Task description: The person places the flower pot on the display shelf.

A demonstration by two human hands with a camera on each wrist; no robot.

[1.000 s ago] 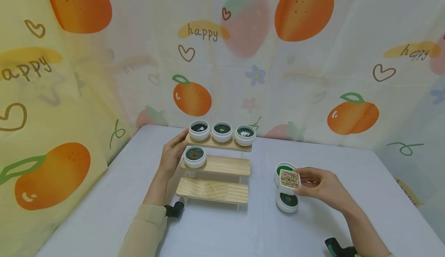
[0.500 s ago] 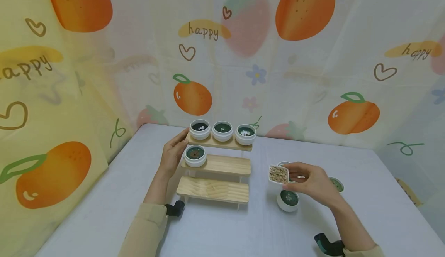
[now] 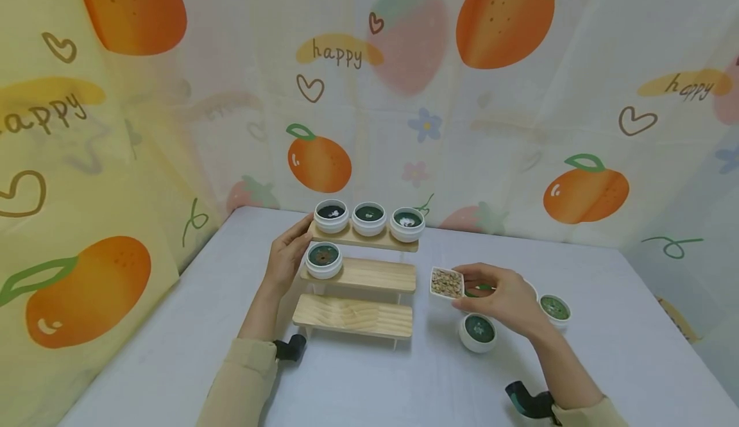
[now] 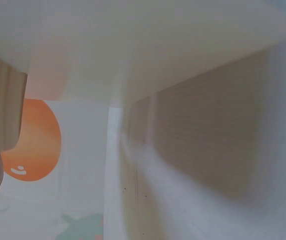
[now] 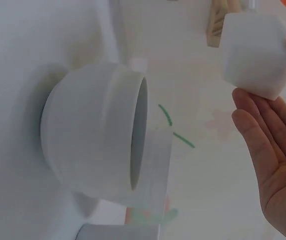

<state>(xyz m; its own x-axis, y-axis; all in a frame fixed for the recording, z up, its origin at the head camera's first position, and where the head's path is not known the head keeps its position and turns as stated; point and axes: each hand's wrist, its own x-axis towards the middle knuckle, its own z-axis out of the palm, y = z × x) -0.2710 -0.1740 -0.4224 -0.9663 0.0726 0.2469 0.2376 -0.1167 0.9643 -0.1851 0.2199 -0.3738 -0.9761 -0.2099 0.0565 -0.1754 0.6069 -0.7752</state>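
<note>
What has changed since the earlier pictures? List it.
The right hand carried the square pot leftward, toward the wooden shelves, uncovering the green-topped bowl at far right. Nothing newly gripped or released. The left hand stayed at the top shelf; the four shelf bowls stayed put.

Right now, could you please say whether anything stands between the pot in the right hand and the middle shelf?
Nothing visible stands between the pot and the middle shelf; its one bowl sits at the left end.

Square white pot (image 5: pixel 256 55) of tan gravel (image 3: pixel 447 283), aloft in right fingers (image 5: pixel 256 142), beside three tiered wooden shelves (image 3: pixel 353 315).
</note>
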